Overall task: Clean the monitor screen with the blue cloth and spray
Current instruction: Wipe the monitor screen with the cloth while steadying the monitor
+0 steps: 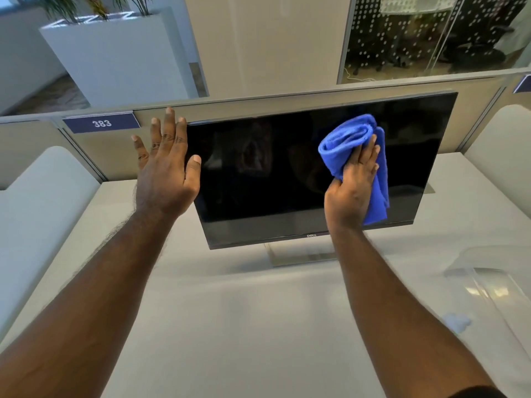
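A black monitor [258,173] with a dark, switched-off screen stands on a silver stand on the white desk. My right hand [352,191] presses a bunched blue cloth [347,136] against the right part of the screen. My left hand [165,165] is flat with fingers spread at the monitor's left edge, thumb resting on the screen side. No spray bottle is in view.
The white desk [230,311] is bounded by beige partitions; a blue plate reading 383 [101,123] hangs on the rear one. A clear plastic object [485,285] lies at the right. A white planter [115,53] and glass wall stand beyond.
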A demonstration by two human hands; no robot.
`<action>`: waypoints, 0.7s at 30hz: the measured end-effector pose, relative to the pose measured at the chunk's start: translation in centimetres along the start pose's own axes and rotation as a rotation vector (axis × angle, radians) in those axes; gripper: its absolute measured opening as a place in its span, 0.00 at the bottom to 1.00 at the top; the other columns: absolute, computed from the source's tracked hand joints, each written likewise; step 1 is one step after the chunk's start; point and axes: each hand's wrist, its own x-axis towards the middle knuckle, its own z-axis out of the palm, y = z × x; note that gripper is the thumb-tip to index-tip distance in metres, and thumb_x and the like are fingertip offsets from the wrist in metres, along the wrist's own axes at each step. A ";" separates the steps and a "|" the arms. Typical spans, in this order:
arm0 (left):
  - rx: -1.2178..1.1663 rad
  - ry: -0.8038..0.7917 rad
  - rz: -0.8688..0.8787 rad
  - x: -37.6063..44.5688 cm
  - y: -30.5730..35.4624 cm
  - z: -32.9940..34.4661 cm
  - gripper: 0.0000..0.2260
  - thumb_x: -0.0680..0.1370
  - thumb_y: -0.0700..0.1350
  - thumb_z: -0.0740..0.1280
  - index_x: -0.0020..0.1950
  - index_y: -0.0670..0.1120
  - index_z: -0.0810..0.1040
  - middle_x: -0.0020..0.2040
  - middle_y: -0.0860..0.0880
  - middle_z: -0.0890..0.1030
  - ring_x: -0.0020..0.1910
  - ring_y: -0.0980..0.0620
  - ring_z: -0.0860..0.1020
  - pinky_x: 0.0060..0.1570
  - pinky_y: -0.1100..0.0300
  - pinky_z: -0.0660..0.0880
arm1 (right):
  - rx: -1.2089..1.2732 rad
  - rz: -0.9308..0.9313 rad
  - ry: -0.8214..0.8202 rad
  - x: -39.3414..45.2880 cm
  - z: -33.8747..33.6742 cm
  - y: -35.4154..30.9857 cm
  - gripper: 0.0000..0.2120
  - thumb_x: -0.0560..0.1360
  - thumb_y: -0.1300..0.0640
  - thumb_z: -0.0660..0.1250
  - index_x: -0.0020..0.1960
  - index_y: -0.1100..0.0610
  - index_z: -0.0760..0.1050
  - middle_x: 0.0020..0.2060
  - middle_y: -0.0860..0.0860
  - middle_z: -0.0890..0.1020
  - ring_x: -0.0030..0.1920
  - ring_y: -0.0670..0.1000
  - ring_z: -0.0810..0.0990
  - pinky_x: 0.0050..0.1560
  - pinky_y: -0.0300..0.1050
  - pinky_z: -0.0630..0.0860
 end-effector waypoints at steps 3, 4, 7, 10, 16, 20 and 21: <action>-0.002 -0.001 0.000 0.0 0.0 0.1 0.30 0.82 0.52 0.50 0.82 0.48 0.45 0.82 0.49 0.42 0.81 0.49 0.40 0.77 0.41 0.37 | 0.007 0.142 -0.070 -3.4 -1.0 3.9 0.29 0.76 0.68 0.50 0.77 0.66 0.53 0.76 0.63 0.59 0.76 0.64 0.57 0.74 0.58 0.59; -0.003 0.000 0.001 0.0 0.1 0.1 0.30 0.82 0.52 0.50 0.82 0.48 0.45 0.82 0.49 0.42 0.81 0.49 0.40 0.77 0.41 0.36 | 0.059 0.236 -0.081 -4.4 -1.6 5.3 0.29 0.76 0.69 0.51 0.77 0.65 0.53 0.76 0.63 0.58 0.76 0.64 0.58 0.74 0.59 0.59; -0.011 -0.003 0.005 -0.1 0.1 0.1 0.30 0.82 0.52 0.50 0.82 0.47 0.45 0.82 0.49 0.42 0.81 0.49 0.40 0.77 0.42 0.36 | 0.232 0.554 -0.109 -6.5 -4.8 6.9 0.30 0.77 0.70 0.53 0.77 0.56 0.56 0.75 0.60 0.60 0.71 0.65 0.65 0.69 0.58 0.66; -0.028 -0.001 -0.002 -0.1 0.2 0.2 0.30 0.81 0.52 0.50 0.82 0.47 0.45 0.82 0.48 0.42 0.81 0.48 0.41 0.77 0.41 0.37 | 0.209 0.525 -0.085 -5.6 -6.2 6.1 0.26 0.80 0.66 0.53 0.64 0.36 0.67 0.66 0.47 0.73 0.62 0.47 0.75 0.62 0.40 0.64; -0.053 -0.001 -0.011 -0.2 0.3 0.3 0.31 0.81 0.52 0.50 0.82 0.47 0.45 0.82 0.49 0.42 0.81 0.48 0.40 0.77 0.42 0.36 | 0.252 0.344 0.134 1.2 -3.7 6.2 0.24 0.83 0.53 0.56 0.77 0.59 0.60 0.71 0.59 0.69 0.71 0.58 0.69 0.73 0.49 0.64; -0.091 -0.015 0.009 -0.2 0.1 0.1 0.30 0.81 0.53 0.49 0.82 0.48 0.45 0.82 0.49 0.42 0.81 0.50 0.40 0.77 0.41 0.36 | 0.156 -0.031 0.109 3.7 -1.9 -0.3 0.26 0.77 0.69 0.51 0.75 0.68 0.59 0.75 0.65 0.61 0.76 0.65 0.58 0.76 0.55 0.56; -0.104 -0.019 0.018 -0.2 -0.1 0.0 0.30 0.81 0.54 0.48 0.82 0.48 0.45 0.82 0.49 0.42 0.81 0.50 0.40 0.77 0.41 0.36 | 0.083 -0.122 0.094 3.7 -1.6 -2.6 0.28 0.75 0.69 0.51 0.76 0.67 0.59 0.75 0.64 0.61 0.76 0.65 0.58 0.76 0.56 0.56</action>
